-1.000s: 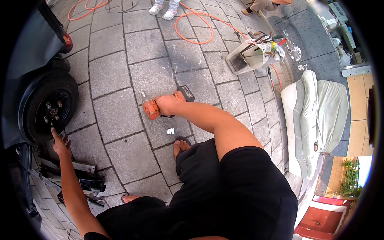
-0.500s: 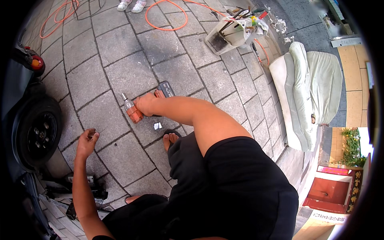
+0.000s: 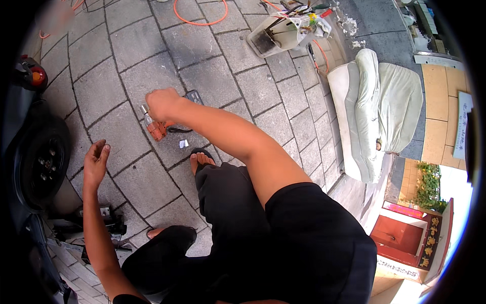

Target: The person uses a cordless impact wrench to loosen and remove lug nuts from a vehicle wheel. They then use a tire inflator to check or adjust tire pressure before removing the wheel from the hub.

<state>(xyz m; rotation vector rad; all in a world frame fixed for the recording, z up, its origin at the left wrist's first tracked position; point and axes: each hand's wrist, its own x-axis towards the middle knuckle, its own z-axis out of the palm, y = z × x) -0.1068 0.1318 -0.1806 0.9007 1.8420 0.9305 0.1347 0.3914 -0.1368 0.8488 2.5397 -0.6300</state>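
On the grey paving (image 3: 147,185) ahead of the person's feet, or just above it, is an orange power tool (image 3: 157,131), partly covered by the right hand (image 3: 164,105). Its rounded orange body faces the person, while a shiny metal socket (image 3: 145,109) points up and to the left from its pale, glossy nose. On the far side of the hand a dark battery pack (image 3: 194,97) shows, and a black piece, perhaps a strap, curves below the wrist. The right hand is bent over the handle area with its knuckles up; I cannot tell whether its fingers close around the handle or only hover over it. The left hand (image 3: 95,163) is released, palm partly turned inward, its fingers loosely bent and the thumb apart, with nothing visible in it.

To the left, the black wheel (image 3: 44,161) of a dark vehicle (image 3: 26,104) bounds the working space; the left hand is near it but not touching. Below that hand, dark metal gear (image 3: 101,224) lies close to the forearm. Between the left hand and the tool runs a width of flat slabs, crossed by narrow dark joints. A small white piece (image 3: 184,144) lies just beside the tool, near the sandalled foot (image 3: 202,160). Beyond, well apart from both hands, are an orange hose (image 3: 202,24), a pale tool-filled container (image 3: 293,36) and, at the right, a folded pale mattress (image 3: 349,121)
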